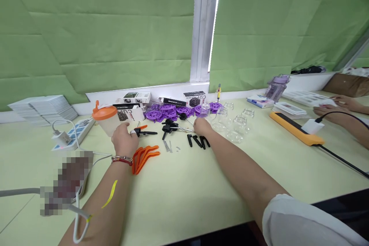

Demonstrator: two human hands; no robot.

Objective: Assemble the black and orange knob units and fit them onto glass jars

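Note:
My left hand (124, 140) is closed around a black plastic part with a stem (147, 133), which sticks out to the right of its fingers. Orange V-shaped plastic pieces (143, 157) lie just beside that wrist. My right hand (202, 126) reaches to the middle of the table, fingers curled, and what they pinch is hidden. Close to its fingertips are a black round-headed part (183, 116) and a cluster of black parts with thin metal rods (170, 127). Short black pieces (197, 141) lie under the right wrist, with silver screws (167, 146) to their left.
Purple plastic rings (164, 113) and cup-holder boxes (195, 99) line the wall. Clear jars (240, 124) stand right of my hand. An orange-lidded cup (105, 117), power strip (77, 133) and phone (73, 178) are left. A yellow power strip (296, 128) and another person's hands (331, 113) are right.

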